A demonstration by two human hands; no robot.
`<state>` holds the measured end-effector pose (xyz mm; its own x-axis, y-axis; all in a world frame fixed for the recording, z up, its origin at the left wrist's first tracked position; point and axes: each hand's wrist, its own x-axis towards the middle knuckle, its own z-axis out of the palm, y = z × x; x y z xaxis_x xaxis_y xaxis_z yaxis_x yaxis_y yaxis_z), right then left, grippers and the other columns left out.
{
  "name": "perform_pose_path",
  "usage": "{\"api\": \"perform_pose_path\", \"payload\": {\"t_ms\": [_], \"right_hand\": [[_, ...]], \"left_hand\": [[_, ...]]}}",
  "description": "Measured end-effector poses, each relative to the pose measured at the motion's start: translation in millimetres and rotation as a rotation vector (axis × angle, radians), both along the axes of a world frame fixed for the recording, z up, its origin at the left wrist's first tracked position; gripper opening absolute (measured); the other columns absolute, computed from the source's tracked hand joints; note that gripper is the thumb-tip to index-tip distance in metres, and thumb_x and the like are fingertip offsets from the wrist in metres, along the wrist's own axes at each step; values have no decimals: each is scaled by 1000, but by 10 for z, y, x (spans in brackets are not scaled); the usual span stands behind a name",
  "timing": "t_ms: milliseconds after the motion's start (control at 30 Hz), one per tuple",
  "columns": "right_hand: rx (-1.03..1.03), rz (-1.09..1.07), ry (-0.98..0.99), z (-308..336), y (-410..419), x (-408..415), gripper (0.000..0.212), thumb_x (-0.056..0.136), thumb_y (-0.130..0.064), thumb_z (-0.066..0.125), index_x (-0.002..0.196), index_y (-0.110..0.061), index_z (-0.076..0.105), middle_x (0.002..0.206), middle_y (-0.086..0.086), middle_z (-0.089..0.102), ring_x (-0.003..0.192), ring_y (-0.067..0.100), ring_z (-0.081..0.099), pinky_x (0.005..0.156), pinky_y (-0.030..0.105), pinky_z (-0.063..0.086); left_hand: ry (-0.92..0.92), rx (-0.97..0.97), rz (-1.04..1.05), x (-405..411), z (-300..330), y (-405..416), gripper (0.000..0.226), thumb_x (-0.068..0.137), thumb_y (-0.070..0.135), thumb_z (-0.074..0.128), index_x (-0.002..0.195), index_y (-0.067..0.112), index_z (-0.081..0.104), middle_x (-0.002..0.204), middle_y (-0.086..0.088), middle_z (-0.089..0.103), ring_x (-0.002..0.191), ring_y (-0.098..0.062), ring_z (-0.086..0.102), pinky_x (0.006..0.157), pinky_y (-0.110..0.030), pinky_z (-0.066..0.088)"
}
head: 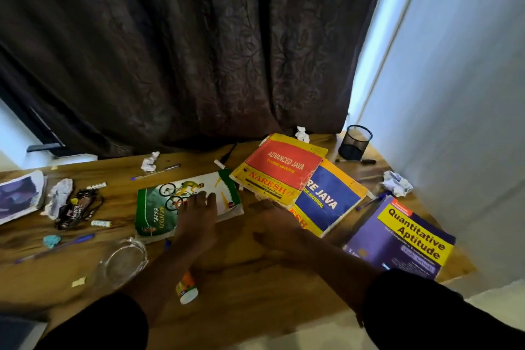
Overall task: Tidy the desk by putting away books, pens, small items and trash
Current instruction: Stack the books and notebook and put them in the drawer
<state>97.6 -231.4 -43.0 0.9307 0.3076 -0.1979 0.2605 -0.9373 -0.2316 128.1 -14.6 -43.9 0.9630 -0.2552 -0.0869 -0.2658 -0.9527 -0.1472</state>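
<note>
My left hand [196,216] lies flat with straight fingers on the green and white Mountain Biking book [159,207] at the desk's middle. My right hand [274,224] hovers open just in front of the red Advanced Java book [281,167], which overlaps the blue Core Java book [329,202]. A purple Quantitative Aptitude book [403,239] lies at the right edge. Crumpled paper balls [150,161] [302,133] [397,183] [58,196] and blue pens [154,172] [56,246] are scattered about. A black mesh pen cup [355,142] stands at the back right.
On the wooden desk [241,278] a clear glass dish [123,260] and an orange tube [186,287] sit under my left forearm. A dark snack wrapper [76,207], a thread spool [100,223] and a torn booklet [20,196] lie at the left. A dark curtain [184,51] hangs behind.
</note>
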Motion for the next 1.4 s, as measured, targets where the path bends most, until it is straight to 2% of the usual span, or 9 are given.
{"api": "perform_pose_path", "payload": {"t_ms": [233,400,600,733,867,1000,1167,1300,1400], "right_hand": [[65,123,65,-60,75,367,77,86,-30,73,153,-17,36,150,13,44,129,33,53,92,42,55],[60,143,36,-102,44,455,76,85,-34,71,150,-21,34,152,12,41,134,35,47,94,46,52],[178,-76,-77,-221,138,522,62,85,-30,69,136,-14,40,123,11,60,110,31,62,79,40,51],[329,-138,134,-209,354,597,58,77,-61,47,112,-17,62,115,6,63,109,26,60,84,36,50],[551,-246,381,-72,674,601,67,89,-57,65,142,-18,50,144,3,53,133,24,49,101,30,44],[707,-396,394,-75,983,632,72,89,-51,69,145,-15,42,147,9,46,132,27,49,101,32,48],[628,-732,-50,31,1047,594,88,83,-55,71,147,-9,31,146,17,41,133,31,43,106,38,41],[980,-892,45,134,1002,709,105,83,-51,77,157,-7,17,156,17,34,140,34,39,111,38,34],[1456,-851,193,134,998,802,90,77,-54,85,150,-29,39,146,-7,51,130,20,52,109,34,40]], "left_hand": [[78,246,-131,178,25,-64,40,96,24,58,132,8,54,120,-12,68,105,-31,70,82,-41,57],[39,309,-342,276,-141,-34,41,52,31,96,81,13,72,60,-7,66,46,-22,64,37,-28,51],[4,316,-249,266,197,-123,33,105,27,48,133,9,48,108,-10,68,90,-28,70,65,-37,53],[-51,329,-130,472,484,-60,41,106,27,40,142,7,43,121,-13,67,106,-33,67,83,-43,55],[-65,314,-83,639,841,36,38,103,19,42,139,11,49,128,-13,65,115,-33,63,91,-40,50],[-139,238,18,762,1244,205,41,101,21,45,140,13,49,128,-16,63,114,-37,63,93,-41,52],[-288,90,42,686,1803,465,32,98,31,48,122,14,61,114,-18,68,99,-37,65,85,-39,53],[-464,-152,-14,475,2290,758,25,90,36,52,99,17,67,86,-16,69,79,-38,65,69,-40,51],[-482,-401,-34,382,2603,922,34,83,43,47,89,14,65,73,-6,67,66,-28,63,61,-38,53]]}}
